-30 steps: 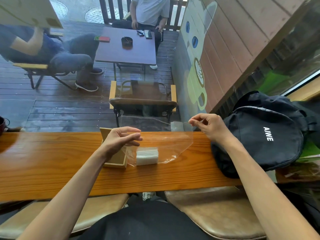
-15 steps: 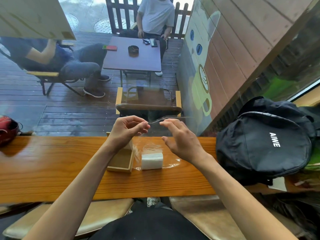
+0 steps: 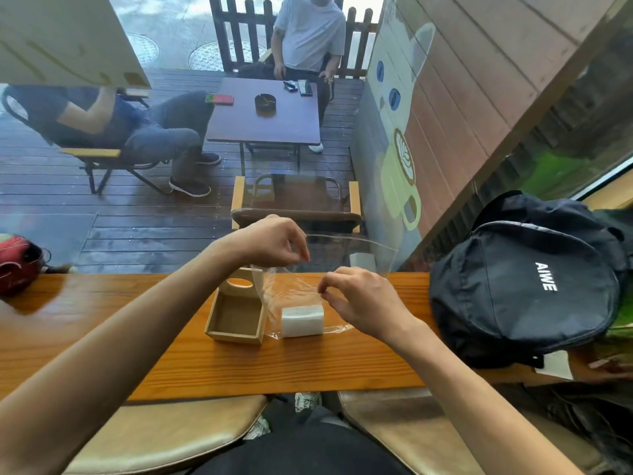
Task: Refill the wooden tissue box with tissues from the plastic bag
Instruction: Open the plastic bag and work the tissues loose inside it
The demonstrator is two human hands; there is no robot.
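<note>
**Hands, bag, tissues and box on a wooden counter**

Left hand [image 3: 270,242]: raised above the far edge of the counter [image 3: 102,323], wrist bent, palm down. Thumb and fingertips pinch the far lip of the plastic bag [image 3: 301,289] at its upper left corner.

Right hand [image 3: 363,303]: lower and nearer, just right of the bag, back of the hand up. Thumb and forefinger pinch the near lip of the bag; the other fingers are loosely curled. The two lips stand apart, so the mouth of the bag gapes.

Plastic bag: clear, its bottom lying on the counter, its top held up between the two hands.

Tissues [image 3: 302,321]: a white block inside the bag, resting on the counter at the bag's bottom, just right of the box.

Tissue box [image 3: 236,318]: wooden, open at the top, nothing seen inside. Its lid [image 3: 239,286], with an oval slot, leans upright at the box's far side.

Backpack [image 3: 527,286]: black, on the counter's right end, well apart from the bag.
</note>
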